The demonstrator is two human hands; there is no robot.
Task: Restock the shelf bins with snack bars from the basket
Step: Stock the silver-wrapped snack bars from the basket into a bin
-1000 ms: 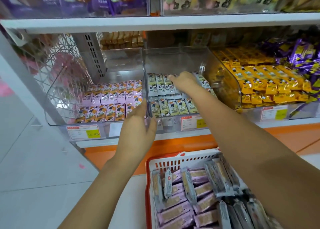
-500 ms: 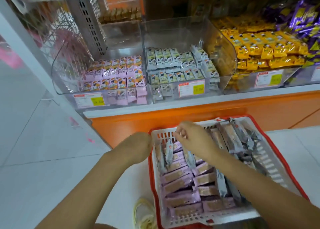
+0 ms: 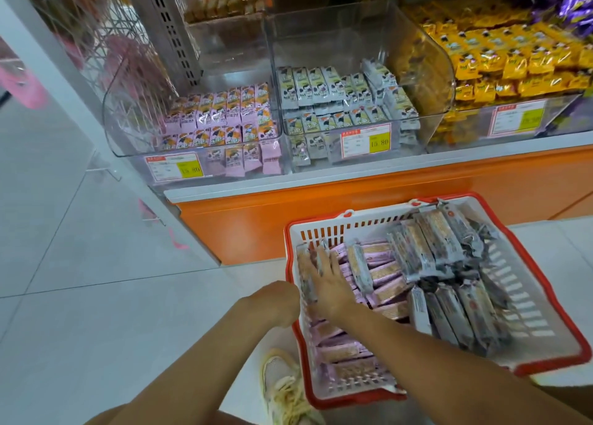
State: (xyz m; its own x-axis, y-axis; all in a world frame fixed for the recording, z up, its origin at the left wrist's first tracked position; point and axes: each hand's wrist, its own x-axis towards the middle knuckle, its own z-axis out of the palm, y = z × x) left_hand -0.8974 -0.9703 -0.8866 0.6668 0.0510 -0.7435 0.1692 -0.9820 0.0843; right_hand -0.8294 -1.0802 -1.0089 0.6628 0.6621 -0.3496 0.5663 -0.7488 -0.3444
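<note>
Down in the white, red-rimmed basket (image 3: 337, 228) on the floor (image 3: 96, 296), pink and grey snack bars (image 3: 385, 273) lay heaped. The right hand (image 3: 324, 280) rested on the pink ones at the basket's left side, fingers straight and spread. The left hand (image 3: 277, 302) sat just outside the left rim, fingers hidden, its grip impossible to tell. Beyond, clear shelf bins (image 3: 423, 81) held rows of pink and grey packs.
</note>
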